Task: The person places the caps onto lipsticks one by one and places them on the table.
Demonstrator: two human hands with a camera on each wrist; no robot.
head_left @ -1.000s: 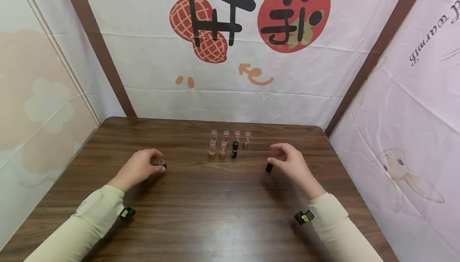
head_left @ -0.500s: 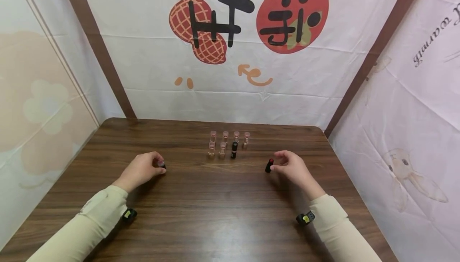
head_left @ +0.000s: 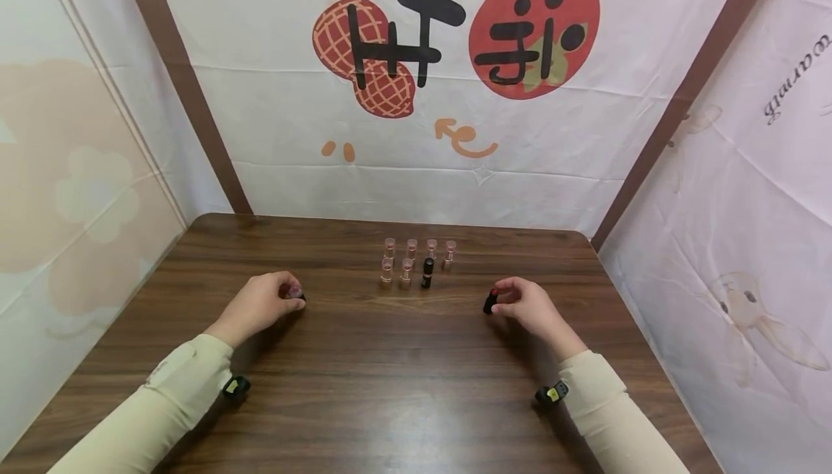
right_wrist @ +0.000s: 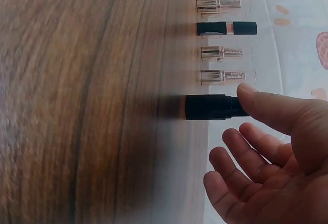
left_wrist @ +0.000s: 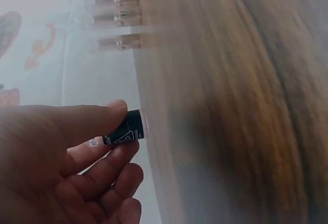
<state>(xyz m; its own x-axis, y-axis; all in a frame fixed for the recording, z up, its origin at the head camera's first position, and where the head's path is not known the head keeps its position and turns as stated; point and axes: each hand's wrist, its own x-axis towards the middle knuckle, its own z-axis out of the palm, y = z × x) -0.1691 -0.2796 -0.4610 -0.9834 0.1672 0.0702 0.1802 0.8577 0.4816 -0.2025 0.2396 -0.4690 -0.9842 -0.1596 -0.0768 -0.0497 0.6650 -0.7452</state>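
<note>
My left hand (head_left: 263, 304) pinches a small black cylinder with white print and clear ends (left_wrist: 125, 129) between thumb and fingers. In the head view it lies mostly behind the fingertips, left of the middle. On the right, a black lipstick (head_left: 490, 302) with a red tip stands upright at the tabletop. The thumb and index finger of my right hand (head_left: 529, 308) close in round its upper part. In the right wrist view the thumb overlaps the narrower upper section of this lipstick (right_wrist: 210, 107) and hides its tip; the other fingers are loosely bent.
Between the hands, toward the back of the brown wooden table (head_left: 390, 358), stand several clear-capped lipsticks (head_left: 387, 270) in two rows. A black lipstick (head_left: 427, 273) ends the front row. Printed white cloth (head_left: 279, 185) hangs behind the table and along both sides.
The right hand's fingers draw apart from the lipstick, baring its red tip, then come back round it. The left hand stays almost in place with its small cylinder.
</note>
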